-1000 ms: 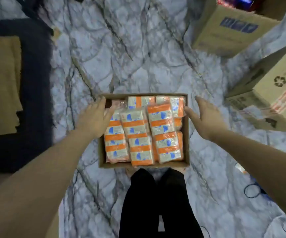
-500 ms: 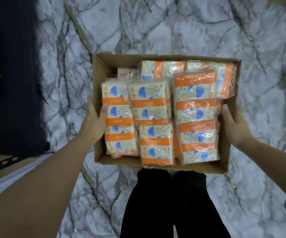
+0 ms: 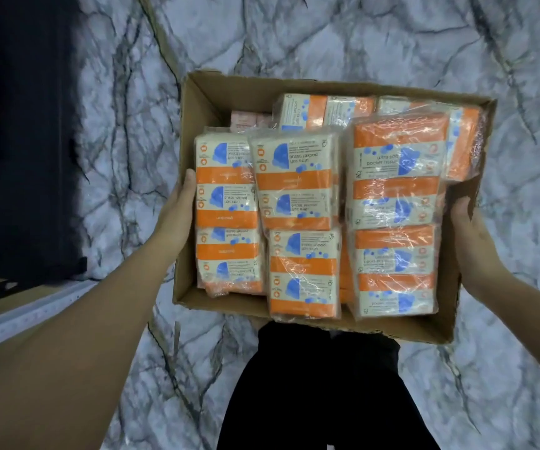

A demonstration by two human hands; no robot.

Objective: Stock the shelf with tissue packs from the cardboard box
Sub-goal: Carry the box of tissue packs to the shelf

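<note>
Lifted off the floor since a second ago, the cardboard box (image 3: 194,102) now hangs in the air in front of the person, closer to the camera than before and tipped a little toward their right. Left hand (image 3: 177,216) grips the box's left wall, thumb hooked over the rim against a tissue pack and the other fingers hidden outside. Right hand (image 3: 470,228) holds the right wall at a torn-down dip in the rim, thumb inside, the rest under or behind the cardboard. Tissue packs (image 3: 298,186) in orange, cream and blue wrappers fill the box in rows, some stacked higher on the right. Below lies a white marble-patterned floor (image 3: 294,37) with dark grey veins. A dark mat (image 3: 28,151) runs along the left edge, with a pale metal rail (image 3: 31,313) slanting across the lower left. Black trousers (image 3: 314,391) show under the box.
</note>
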